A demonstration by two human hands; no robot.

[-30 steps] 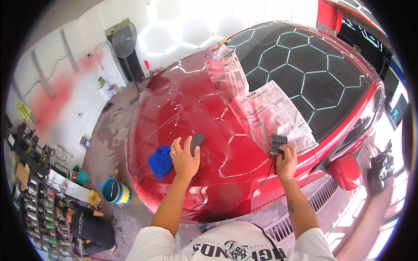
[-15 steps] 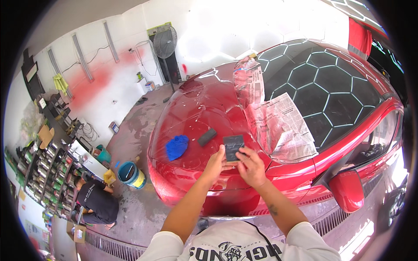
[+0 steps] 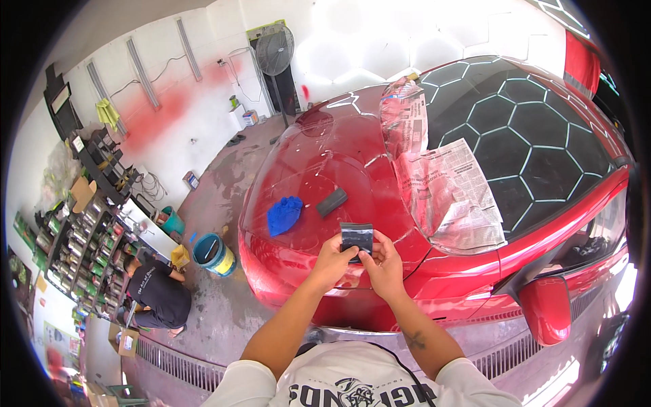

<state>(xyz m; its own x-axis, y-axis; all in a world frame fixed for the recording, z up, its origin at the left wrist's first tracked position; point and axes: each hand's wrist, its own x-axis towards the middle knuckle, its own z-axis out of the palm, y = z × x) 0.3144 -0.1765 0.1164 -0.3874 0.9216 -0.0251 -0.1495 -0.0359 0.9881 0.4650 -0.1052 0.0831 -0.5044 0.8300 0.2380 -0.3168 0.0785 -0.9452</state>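
A dark, glossy folded piece of sandpaper (image 3: 357,234) is held up between both hands, over the near edge of a red car hood (image 3: 325,163). My left hand (image 3: 330,261) grips its left side, thumb on the face. On the right side my right hand (image 3: 383,266) pinches it with thumb and fingers. Just beyond, a dark grey sanding block (image 3: 331,202) lies on the hood. Left of the block is a crumpled blue cloth (image 3: 285,215). Dull, scuffed patches and pale marks show on the hood.
Newspaper (image 3: 454,197) covers the windshield's base. The side mirror (image 3: 544,311) juts out at the right. Beside the car stands a blue bucket (image 3: 214,255). A person in black (image 3: 161,293) crouches at the left near shelves of cans (image 3: 81,254). A fan (image 3: 274,51) stands behind.
Both hands have drawn closer together around the sandpaper, and its upper part now bends over. My right hand has shifted lower along it. The view has swung slightly left.
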